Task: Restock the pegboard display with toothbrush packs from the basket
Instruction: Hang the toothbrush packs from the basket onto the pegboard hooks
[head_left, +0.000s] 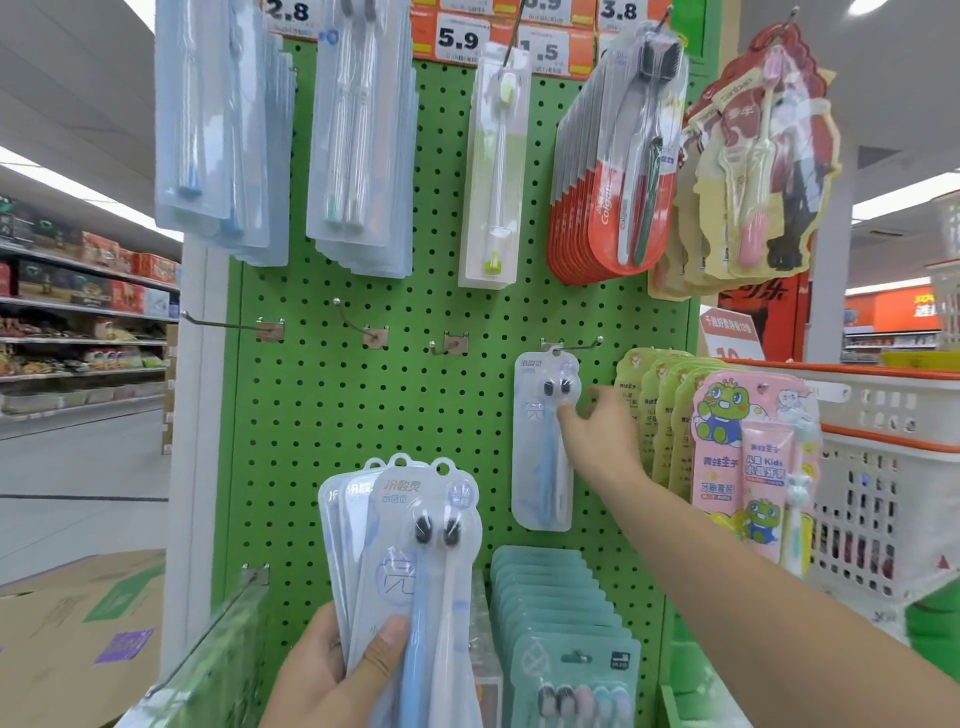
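Three packs (410, 551) gripped in left hand (332, 670); right hand (602, 436), fingers loosely open, touches hung pack (543, 441); bare hooks (363, 327) at 10 o'clock.

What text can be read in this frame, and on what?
"2.8", "5.9", "1.5", "3.8": price tags along the pegboard's top.
"Colgate": red packs.
"Kids": pink kids' pack.
Chinese print on the held packs, hung pack and orange signs: too blurred.
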